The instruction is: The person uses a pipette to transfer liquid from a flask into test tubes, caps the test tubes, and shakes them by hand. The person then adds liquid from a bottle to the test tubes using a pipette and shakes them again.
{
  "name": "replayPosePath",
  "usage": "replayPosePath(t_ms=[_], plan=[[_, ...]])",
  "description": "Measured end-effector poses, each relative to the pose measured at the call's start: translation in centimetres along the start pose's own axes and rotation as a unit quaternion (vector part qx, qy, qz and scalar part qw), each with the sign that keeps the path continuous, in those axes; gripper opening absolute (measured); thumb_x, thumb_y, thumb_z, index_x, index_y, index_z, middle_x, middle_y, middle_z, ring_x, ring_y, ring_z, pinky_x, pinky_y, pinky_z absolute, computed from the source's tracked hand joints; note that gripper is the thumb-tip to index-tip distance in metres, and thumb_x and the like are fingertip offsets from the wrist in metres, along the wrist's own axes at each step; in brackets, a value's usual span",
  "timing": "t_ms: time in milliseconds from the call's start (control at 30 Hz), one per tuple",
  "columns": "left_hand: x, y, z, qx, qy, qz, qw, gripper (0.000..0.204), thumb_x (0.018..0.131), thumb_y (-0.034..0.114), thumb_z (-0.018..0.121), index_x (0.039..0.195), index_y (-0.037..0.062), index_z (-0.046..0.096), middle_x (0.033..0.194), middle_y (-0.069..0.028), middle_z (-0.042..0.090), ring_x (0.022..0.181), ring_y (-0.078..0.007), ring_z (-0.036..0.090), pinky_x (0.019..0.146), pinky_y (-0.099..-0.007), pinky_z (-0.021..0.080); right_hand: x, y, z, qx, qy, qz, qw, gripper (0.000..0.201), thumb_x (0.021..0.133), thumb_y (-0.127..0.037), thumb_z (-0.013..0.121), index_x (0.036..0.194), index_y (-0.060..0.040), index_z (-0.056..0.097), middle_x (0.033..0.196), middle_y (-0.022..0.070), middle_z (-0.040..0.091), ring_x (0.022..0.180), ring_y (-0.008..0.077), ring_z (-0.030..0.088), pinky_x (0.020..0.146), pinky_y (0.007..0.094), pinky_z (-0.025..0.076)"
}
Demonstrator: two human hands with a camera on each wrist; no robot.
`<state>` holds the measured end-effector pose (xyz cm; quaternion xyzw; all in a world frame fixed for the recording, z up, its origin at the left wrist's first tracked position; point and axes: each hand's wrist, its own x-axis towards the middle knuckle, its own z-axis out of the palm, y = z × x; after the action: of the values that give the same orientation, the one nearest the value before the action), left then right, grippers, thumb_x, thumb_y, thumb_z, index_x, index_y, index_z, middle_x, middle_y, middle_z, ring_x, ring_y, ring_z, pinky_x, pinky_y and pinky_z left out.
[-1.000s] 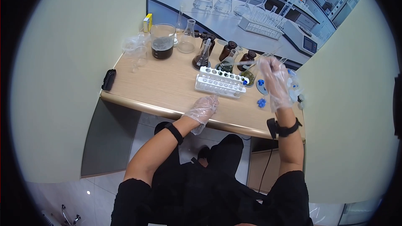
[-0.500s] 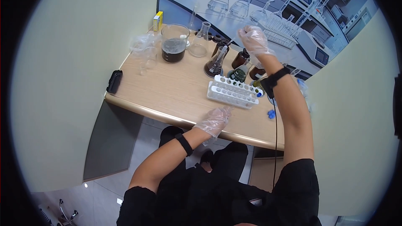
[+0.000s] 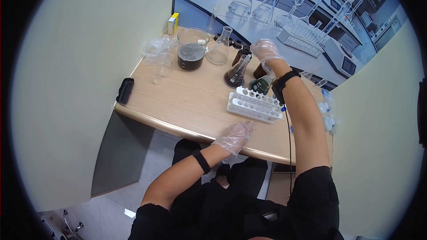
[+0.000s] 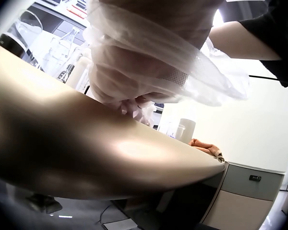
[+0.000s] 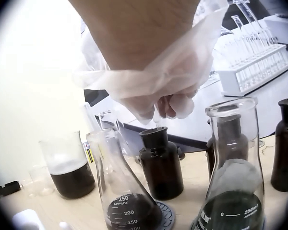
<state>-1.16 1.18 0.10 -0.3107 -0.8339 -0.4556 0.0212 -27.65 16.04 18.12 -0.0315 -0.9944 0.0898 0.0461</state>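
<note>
In a clear plastic glove, my right hand (image 3: pixel 267 51) is over the back of the table. Its fingertips (image 5: pixel 170 108) pinch a thin glass tube (image 5: pixel 157 120), whose lower end is at the mouth of a brown bottle (image 5: pixel 161 167). My gloved left hand (image 3: pixel 235 137) rests at the table's front edge, fingers loosely bent, just in front of the white test tube rack (image 3: pixel 254 105); no object shows in it. In the left wrist view, that hand (image 4: pixel 144 57) hides much of its own fingers.
Flasks with dark liquid (image 3: pixel 234 78) and green liquid (image 3: pixel 261 84) stand behind the rack. A large beaker of dark liquid (image 3: pixel 190 58) and an empty flask (image 3: pixel 219 53) stand further left. A black case (image 3: pixel 126 90) lies at the left edge. Clear plastic (image 3: pixel 158 46) is crumpled near the beaker.
My right hand has swung left from the table's right side to above the brown bottle with the thin glass tube. The head view has shifted; the left hand stays before the rack.
</note>
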Motion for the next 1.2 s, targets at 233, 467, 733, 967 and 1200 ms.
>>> replayPosePath(t_ms=[233,467,733,967,1200], plan=[[0.2,0.0,0.0,-0.014,-0.047,-0.059,0.997,0.029,0.110,0.028,0.046,0.110,0.0034,0.061,0.085,-0.0225,0.069,0.081,-0.0436,0.068,0.073,-0.0537,0.054,1.6,0.3,0.8,-0.006,0.000,-0.024,1.000,0.034,0.091,-0.030,0.062,0.108,-0.0049,0.079,0.117,0.0237,0.074,0.114,0.0399,0.070,0.100,0.0442,0.054],[0.0,-0.3,0.1,-0.011,-0.026,-0.031,0.999,0.030,0.111,0.030,0.046,0.113,0.0036,0.060,0.084,-0.0232,0.068,0.082,-0.0450,0.067,0.073,-0.0547,0.053,3.8,1.1,2.0,-0.085,0.015,-0.084,0.993,0.027,0.089,-0.024,0.061,0.099,-0.0057,0.079,0.108,0.0229,0.075,0.106,0.0402,0.071,0.094,0.0437,0.056],[0.1,-0.4,0.3,-0.023,-0.034,-0.039,0.998,0.029,0.109,0.028,0.049,0.111,0.0023,0.061,0.087,-0.0242,0.069,0.084,-0.0453,0.068,0.075,-0.0554,0.053,0.8,-0.5,0.3,-0.018,0.030,-0.043,0.998,0.031,0.088,-0.022,0.060,0.104,-0.0038,0.080,0.116,0.0239,0.074,0.113,0.0398,0.069,0.099,0.0424,0.054],[0.3,-0.9,0.8,-0.009,-0.046,-0.044,0.998,0.026,0.107,0.024,0.051,0.117,0.0033,0.063,0.090,-0.0238,0.070,0.087,-0.0443,0.069,0.077,-0.0539,0.053,0.8,0.1,-0.3,-0.008,0.018,0.023,1.000,0.045,0.088,-0.032,0.059,0.116,-0.0022,0.077,0.132,0.0249,0.068,0.126,0.0408,0.064,0.108,0.0421,0.049],[0.3,-1.3,1.3,0.011,-0.038,-0.044,0.998,0.028,0.108,0.026,0.050,0.120,0.0040,0.063,0.093,-0.0214,0.071,0.089,-0.0428,0.068,0.079,-0.0523,0.054,-0.2,1.6,-3.3,0.036,0.087,-0.012,0.995,0.055,0.090,-0.046,0.058,0.110,0.0023,0.077,0.123,0.0290,0.071,0.122,0.0430,0.065,0.107,0.0454,0.049]])
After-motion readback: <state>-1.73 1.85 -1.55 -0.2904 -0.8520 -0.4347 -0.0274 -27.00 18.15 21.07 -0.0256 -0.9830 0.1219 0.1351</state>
